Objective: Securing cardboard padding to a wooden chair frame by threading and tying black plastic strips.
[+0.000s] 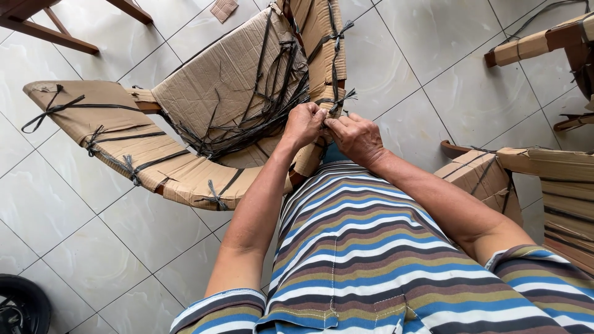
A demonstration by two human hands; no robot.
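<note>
The person looks down at a curved wooden chair (185, 124) wrapped in brown cardboard (223, 80). Thin black straps (260, 117) are tied all around it. The left hand (303, 124) and the right hand (356, 139) are close together, touching, and both pinch a black strap knot (337, 102) on the chair's edge. The person wears a striped shirt (352, 247). Another wrapped chair (532, 179) stands to the right on the white tile floor (74, 216).
</note>
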